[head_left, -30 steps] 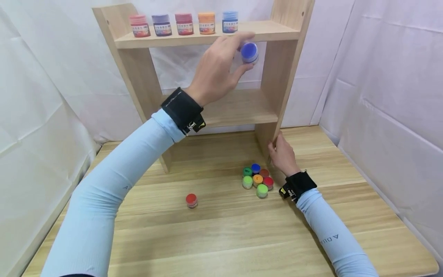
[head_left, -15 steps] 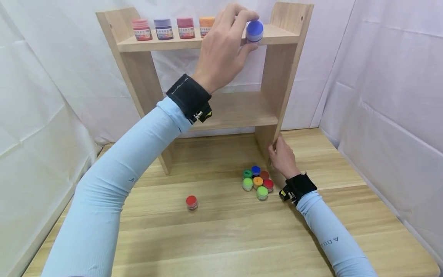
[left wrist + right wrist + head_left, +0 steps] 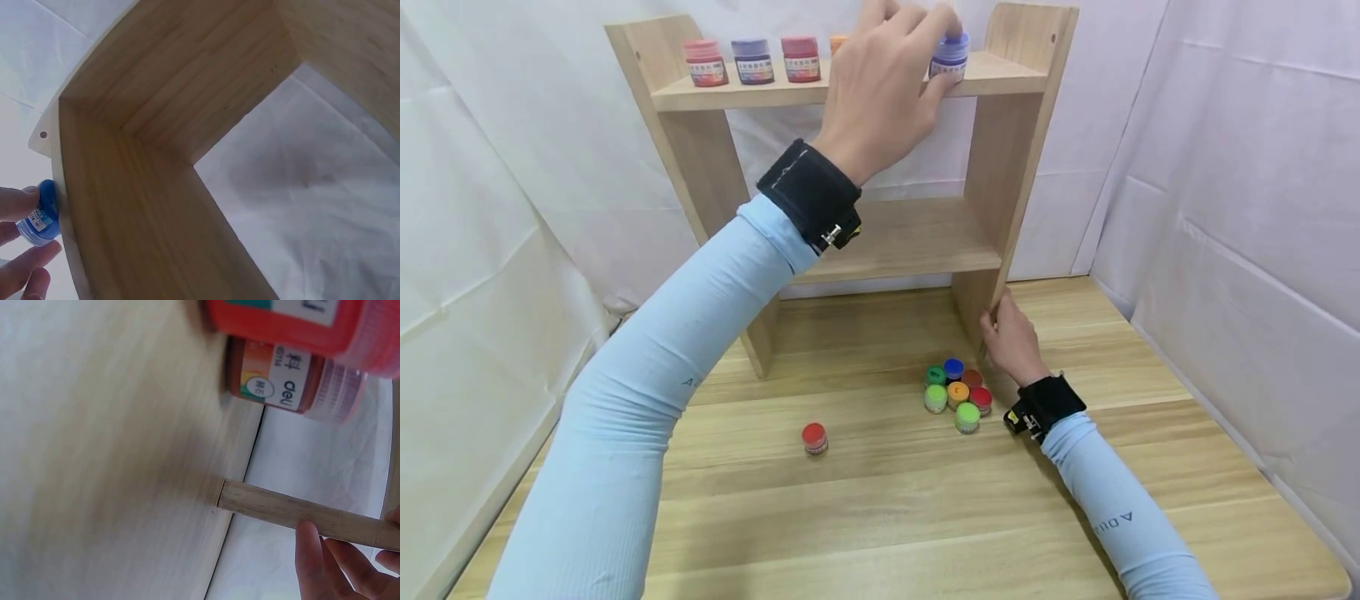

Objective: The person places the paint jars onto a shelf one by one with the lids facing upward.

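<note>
My left hand (image 3: 883,96) pinches a blue-lidded paint jar (image 3: 950,60) between thumb and fingers at the front of the top shelf. The jar stands roughly upright; whether its base touches the board cannot be told. In the left wrist view the same blue jar (image 3: 42,219) sits between the fingertips, beside the shelf board's edge. Low down, my right hand (image 3: 1015,342) grips the right side panel of the wooden shelf unit (image 3: 976,308). The right wrist view has fingers (image 3: 309,556) against that panel's edge (image 3: 281,509).
On the top shelf, a pink-red jar (image 3: 706,65), a dark violet jar (image 3: 752,62) and a crimson jar (image 3: 801,60) line up; an orange jar (image 3: 837,42) is partly hidden. Several jars, including a lime-lidded jar (image 3: 967,418), cluster by the panel. A red-lidded jar (image 3: 814,438) stands alone.
The left hand has raised the blue-lidded jar from below the top shelf to its front, turning it more upright. That hand now covers the light blue jar. The right hand stays put.
</note>
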The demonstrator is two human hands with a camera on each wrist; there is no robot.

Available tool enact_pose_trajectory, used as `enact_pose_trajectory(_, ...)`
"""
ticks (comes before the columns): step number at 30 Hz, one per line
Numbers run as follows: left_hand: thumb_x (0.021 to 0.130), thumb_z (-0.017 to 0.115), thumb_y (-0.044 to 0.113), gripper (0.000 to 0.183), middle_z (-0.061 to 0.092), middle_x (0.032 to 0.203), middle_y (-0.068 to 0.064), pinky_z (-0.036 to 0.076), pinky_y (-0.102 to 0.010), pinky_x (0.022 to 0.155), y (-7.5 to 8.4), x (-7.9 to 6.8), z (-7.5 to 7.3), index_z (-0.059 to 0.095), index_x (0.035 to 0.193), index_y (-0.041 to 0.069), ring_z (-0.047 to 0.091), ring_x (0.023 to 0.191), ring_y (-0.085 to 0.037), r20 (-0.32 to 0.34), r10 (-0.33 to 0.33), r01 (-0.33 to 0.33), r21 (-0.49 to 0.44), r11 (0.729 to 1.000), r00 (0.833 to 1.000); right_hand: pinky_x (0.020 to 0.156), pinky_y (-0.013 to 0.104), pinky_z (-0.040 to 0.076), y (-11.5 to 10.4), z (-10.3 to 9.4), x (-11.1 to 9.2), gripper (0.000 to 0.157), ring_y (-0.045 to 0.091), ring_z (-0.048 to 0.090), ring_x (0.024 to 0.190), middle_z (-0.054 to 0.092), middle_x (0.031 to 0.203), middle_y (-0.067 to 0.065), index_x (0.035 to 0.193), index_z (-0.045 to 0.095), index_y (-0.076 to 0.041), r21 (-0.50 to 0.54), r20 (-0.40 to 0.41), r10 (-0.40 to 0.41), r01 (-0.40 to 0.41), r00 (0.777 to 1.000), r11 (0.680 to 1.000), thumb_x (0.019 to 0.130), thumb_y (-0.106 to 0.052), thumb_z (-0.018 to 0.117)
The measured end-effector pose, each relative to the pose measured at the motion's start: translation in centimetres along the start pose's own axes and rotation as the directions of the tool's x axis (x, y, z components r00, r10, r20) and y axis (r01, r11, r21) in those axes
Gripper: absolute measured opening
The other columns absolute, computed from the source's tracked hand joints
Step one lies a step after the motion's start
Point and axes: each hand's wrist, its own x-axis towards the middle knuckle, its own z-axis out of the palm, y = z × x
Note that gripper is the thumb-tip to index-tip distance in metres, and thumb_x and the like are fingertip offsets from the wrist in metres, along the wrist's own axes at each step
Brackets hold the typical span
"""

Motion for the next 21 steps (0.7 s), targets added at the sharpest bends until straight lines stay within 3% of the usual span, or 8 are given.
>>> enact_pose_trajectory(5,0.107,0.052,0.036,0.042,0.063,0.141,-0.005,0.036,-0.030,0.116,-0.07,0.42,-0.11,0.063,0.141,0.014,0.050,0.135,-0.024,0.003,-0.010,0.010,0.011,1.000,1.000,0.090,0.062,0.055,-0.01,-0.16,0.02,0.057,0.051,0.057,0.132,0.046,0.154,0.031,0.159,0.024,-0.004,-0.007,-0.010,-0.008,0.008,1.000,1.000,0.107,-0.021,0.042)
enact_pose_trajectory(11,0.108,0.050,0.036,0.039,0.067,0.134,-0.002,0.048,-0.032,0.101,-0.23,0.59,0.11,0.063,0.142,0.021,0.052,0.129,-0.023,0.017,-0.023,0.022,0.044,0.999,1.000,0.091,0.063,0.055,0.20,-0.21,-0.10,0.057,0.051,0.056,0.133,0.045,0.154,0.031,0.158,0.024,-0.003,-0.010,-0.006,0.000,0.000,1.000,1.000,0.107,-0.021,0.042)
enact_pose_trajectory(18,0.109,0.048,0.039,0.045,0.058,0.146,-0.006,0.033,-0.036,0.115,-0.42,0.75,0.14,0.056,0.149,0.022,0.044,0.139,-0.027,0.061,0.011,-0.016,0.084,0.996,0.998,0.094,0.064,0.053,-0.08,-0.30,0.01,0.057,0.051,0.055,0.134,0.045,0.155,0.030,0.159,0.024,-0.004,-0.004,-0.015,-0.010,0.010,1.000,1.000,0.107,-0.020,0.042)
enact_pose_trajectory(21,0.108,0.050,0.040,0.047,0.056,0.145,-0.007,0.034,-0.038,0.111,-0.54,0.70,0.23,0.053,0.152,0.023,0.044,0.135,-0.028,0.086,0.017,-0.026,0.102,0.994,0.996,0.093,0.063,0.054,-0.02,-0.24,-0.01,0.058,0.051,0.055,0.134,0.045,0.155,0.030,0.159,0.023,-0.004,-0.005,-0.010,-0.012,0.012,1.000,1.000,0.107,-0.020,0.042)
